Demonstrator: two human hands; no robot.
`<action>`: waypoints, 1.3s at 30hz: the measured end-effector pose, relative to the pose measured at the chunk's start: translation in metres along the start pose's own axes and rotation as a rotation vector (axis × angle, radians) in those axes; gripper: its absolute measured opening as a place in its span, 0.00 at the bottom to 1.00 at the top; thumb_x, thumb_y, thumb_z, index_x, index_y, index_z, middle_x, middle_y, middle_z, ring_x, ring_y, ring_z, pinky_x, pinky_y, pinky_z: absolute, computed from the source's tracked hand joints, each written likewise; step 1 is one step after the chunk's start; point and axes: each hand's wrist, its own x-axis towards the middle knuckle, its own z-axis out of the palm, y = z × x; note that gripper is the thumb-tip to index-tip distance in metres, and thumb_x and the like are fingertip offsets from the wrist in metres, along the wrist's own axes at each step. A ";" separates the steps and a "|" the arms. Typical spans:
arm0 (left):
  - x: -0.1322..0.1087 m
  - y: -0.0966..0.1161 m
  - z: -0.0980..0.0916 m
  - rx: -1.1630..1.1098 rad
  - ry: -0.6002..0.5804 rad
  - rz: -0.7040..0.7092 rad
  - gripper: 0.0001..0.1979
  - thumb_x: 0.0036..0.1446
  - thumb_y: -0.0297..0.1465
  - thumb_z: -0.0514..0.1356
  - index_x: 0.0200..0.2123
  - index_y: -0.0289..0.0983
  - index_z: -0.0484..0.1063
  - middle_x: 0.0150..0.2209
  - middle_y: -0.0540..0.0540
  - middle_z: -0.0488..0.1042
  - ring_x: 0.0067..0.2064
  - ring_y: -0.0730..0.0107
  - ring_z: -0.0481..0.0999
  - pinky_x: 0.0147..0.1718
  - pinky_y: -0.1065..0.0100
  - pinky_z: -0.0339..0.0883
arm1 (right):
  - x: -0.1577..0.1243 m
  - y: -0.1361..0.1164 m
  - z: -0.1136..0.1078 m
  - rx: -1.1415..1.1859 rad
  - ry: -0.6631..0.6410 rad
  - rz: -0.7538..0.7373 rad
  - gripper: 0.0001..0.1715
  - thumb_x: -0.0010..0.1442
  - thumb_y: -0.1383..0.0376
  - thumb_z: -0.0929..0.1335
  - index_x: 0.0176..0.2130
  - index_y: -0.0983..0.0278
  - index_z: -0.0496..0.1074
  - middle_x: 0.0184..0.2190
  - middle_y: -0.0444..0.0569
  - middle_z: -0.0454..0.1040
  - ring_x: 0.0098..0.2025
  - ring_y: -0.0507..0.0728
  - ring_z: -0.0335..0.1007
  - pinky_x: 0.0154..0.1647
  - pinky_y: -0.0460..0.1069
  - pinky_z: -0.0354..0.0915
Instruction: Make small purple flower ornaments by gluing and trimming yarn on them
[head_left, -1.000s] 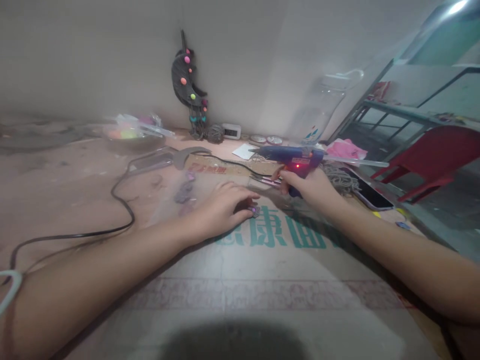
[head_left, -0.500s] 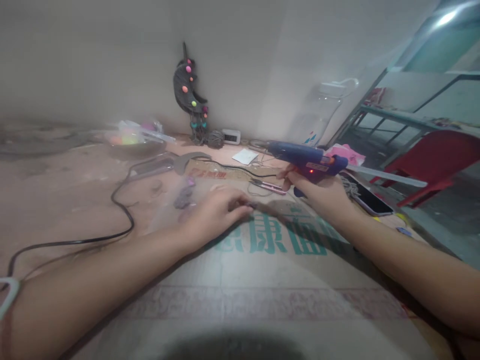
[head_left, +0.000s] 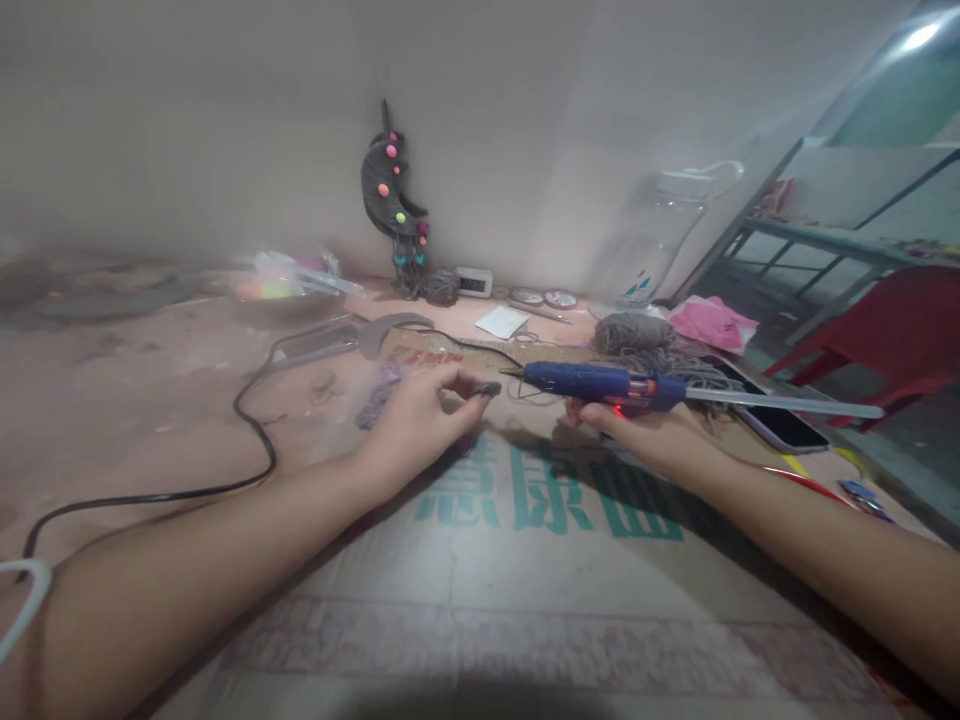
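Hot glue gun (head_left: 581,381), blue, is held nearly level above the printed cardboard (head_left: 570,580) on the worktop (head_left: 180,400). Compared with half a second earlier, its nozzle has dropped and now lies just beside a small grey piece (head_left: 490,388); whether they touch cannot be determined. Grey yarn (head_left: 634,332) behind the gun, previously obscured, is now visible. Right hand (head_left: 645,428) is closed round the gun's grip, with a clear glue stick (head_left: 787,402) protruding from the rear. Left hand (head_left: 420,415) is partly curled, thumb and forefinger pinched together on the grey piece.
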 end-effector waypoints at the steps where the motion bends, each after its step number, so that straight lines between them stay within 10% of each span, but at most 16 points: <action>1: 0.000 0.001 0.000 0.019 0.011 0.026 0.08 0.58 0.36 0.60 0.34 0.38 0.75 0.34 0.49 0.79 0.37 0.66 0.78 0.38 0.68 0.70 | 0.000 0.001 0.000 -0.008 0.010 0.009 0.23 0.55 0.45 0.68 0.32 0.62 0.76 0.32 0.53 0.80 0.37 0.64 0.79 0.43 0.60 0.75; 20: 0.004 -0.017 0.004 -0.441 -0.138 -0.158 0.15 0.59 0.42 0.61 0.41 0.35 0.75 0.39 0.44 0.80 0.20 0.74 0.75 0.22 0.68 0.69 | 0.003 0.006 0.003 0.009 -0.063 0.048 0.24 0.59 0.48 0.64 0.23 0.61 0.71 0.26 0.49 0.78 0.31 0.57 0.74 0.35 0.51 0.69; 39: 0.000 -0.003 0.000 -0.241 -0.062 -0.118 0.12 0.58 0.41 0.61 0.36 0.37 0.72 0.33 0.49 0.79 0.24 0.72 0.77 0.26 0.69 0.71 | 0.003 -0.002 0.002 -0.116 0.036 0.016 0.21 0.55 0.48 0.67 0.22 0.59 0.69 0.17 0.46 0.71 0.25 0.58 0.71 0.27 0.52 0.70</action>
